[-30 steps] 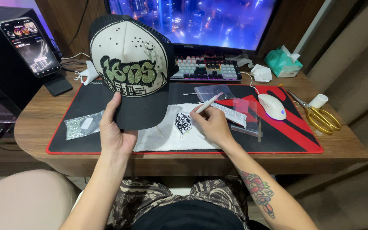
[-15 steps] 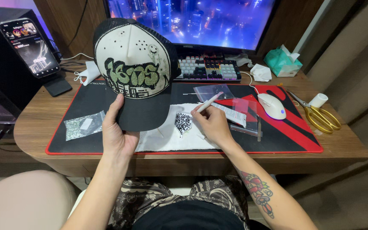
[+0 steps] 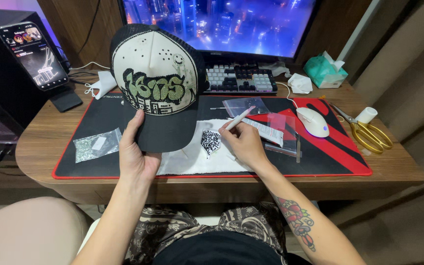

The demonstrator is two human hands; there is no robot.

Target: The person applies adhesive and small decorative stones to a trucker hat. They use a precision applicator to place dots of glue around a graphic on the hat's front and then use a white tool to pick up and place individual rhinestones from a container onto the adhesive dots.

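here the left hand [image 3: 136, 154] is clamped on the black brim of the cap [image 3: 158, 83], thumb on top, remaining fingers under the brim and out of view. the cap stands upright above the desk mat [image 3: 99, 169], its cream front panel with the green decorated lettering facing the camera. judged from its form, the cap is light; the brim is stiff and is the correct hold point, while the crown panel is softer and its decorated surface is probably easy to disturb, so it should not be pinched.

the right hand [image 3: 244, 145] is closed around a thin white pen-like tool [image 3: 239, 119], tip pointing up and away, heel of the hand resting on the white cloth [image 3: 192, 159]. the tool looks light and rigid.

just beside the right hand, on the cloth, lies a small black-and-white patterned piece [image 3: 210, 141]. clear plastic bags [image 3: 244, 105] and a white mouse [image 3: 313, 121] lie further right on the mat; a bag of small stones [image 3: 94, 145] lies left. gold scissors [image 3: 366, 133] rest on the tabletop [image 3: 398, 164]. a keyboard [image 3: 239, 81] and a phone on a stand [image 3: 35, 56] sit behind.
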